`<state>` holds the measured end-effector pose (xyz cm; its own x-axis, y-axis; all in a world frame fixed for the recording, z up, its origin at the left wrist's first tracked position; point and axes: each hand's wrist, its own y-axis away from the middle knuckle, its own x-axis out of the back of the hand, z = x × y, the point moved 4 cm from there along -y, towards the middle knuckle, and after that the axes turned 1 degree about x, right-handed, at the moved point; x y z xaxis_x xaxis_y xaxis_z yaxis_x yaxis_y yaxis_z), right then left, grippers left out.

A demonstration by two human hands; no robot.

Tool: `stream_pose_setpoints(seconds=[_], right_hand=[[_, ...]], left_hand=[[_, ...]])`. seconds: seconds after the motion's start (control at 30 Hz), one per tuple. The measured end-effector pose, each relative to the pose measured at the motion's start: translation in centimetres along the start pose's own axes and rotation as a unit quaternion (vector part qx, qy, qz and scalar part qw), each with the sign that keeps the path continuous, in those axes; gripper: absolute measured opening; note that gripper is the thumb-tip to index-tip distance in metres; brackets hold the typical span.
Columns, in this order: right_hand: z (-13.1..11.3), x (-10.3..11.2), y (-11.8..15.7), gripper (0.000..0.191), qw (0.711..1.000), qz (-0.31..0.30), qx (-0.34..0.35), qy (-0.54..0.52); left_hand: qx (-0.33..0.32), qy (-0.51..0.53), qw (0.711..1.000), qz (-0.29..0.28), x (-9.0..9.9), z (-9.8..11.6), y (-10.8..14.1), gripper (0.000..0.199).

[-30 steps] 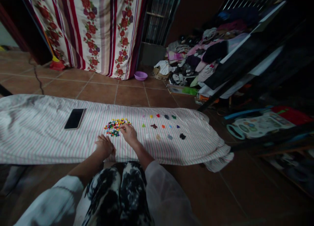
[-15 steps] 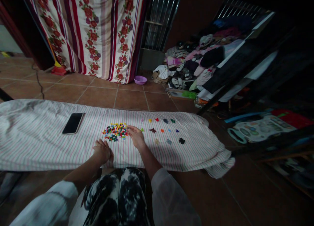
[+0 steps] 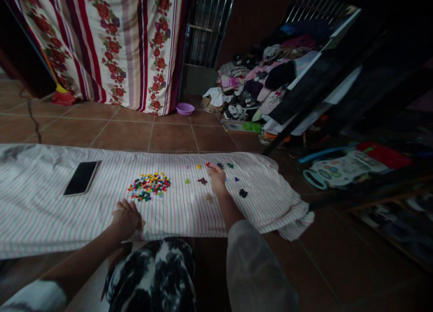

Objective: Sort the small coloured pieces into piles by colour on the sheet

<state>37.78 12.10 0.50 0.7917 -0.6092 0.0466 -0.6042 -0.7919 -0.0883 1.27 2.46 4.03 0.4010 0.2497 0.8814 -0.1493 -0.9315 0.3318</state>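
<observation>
My right hand [image 3: 218, 179] reaches over the sorted groups, its fingers pinched together right beside a small red pile [image 3: 208, 164]. Whatever the fingertips hold is too small to make out. Around it lie little groups of one colour each: yellow [image 3: 198, 166], dark grey [image 3: 220, 165], green [image 3: 230, 165], brown [image 3: 202, 181], light green [image 3: 187, 181], beige [image 3: 209, 197], dark blue [image 3: 237, 179] and black [image 3: 243, 193]. My left hand [image 3: 126, 218] rests on the cloth, fingers loosely bent and holding nothing, just below a mixed heap of small coloured beads [image 3: 150, 185].
A striped cloth [image 3: 84, 221] covers the low table. On its left lies a phone [image 3: 81, 178]. Beyond are a purple basin [image 3: 185, 109], a red dustpan [image 3: 64, 97] and a heap of clothes [image 3: 257, 79]. A children's toy panel [image 3: 341, 167] stands at right.
My right hand has moved from the mixed heap rightward to the red pile. My left hand stays on the cloth. The whole view has shifted, with the table now further left.
</observation>
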Motion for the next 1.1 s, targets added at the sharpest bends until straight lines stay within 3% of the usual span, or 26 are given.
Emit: stream_pose_setpoints(seconds=[0.13, 0.3, 0.53, 0.8, 1.1], right_hand=[[0.6, 4.3, -4.2, 0.028, 0.988, 0.089, -0.02, 0.128], [0.7, 6.7, -6.7, 0.035, 0.961, 0.1, 0.031, 0.257], [1.2, 6.4, -7.6, 0.042, 0.939, 0.095, 0.052, 0.327], [1.3, 5.4, -7.9, 0.044, 0.925, 0.04, 0.054, 0.374], [1.9, 5.8, -7.8, 0.052, 0.94, 0.056, 0.038, 0.335]], left_hand=[[-0.007, -0.003, 1.0, 0.018, -0.3, 0.1, -0.3, 0.069], [0.003, -0.012, 0.999, 0.033, -0.7, 0.1, -0.5, 0.069], [0.005, -0.016, 1.0, 0.021, -0.2, 0.3, -0.4, 0.066], [0.002, -0.036, 0.999, -0.008, 0.6, 0.4, -0.1, 0.065], [-0.005, -0.031, 0.999, 0.029, -0.4, 0.2, -0.4, 0.063]])
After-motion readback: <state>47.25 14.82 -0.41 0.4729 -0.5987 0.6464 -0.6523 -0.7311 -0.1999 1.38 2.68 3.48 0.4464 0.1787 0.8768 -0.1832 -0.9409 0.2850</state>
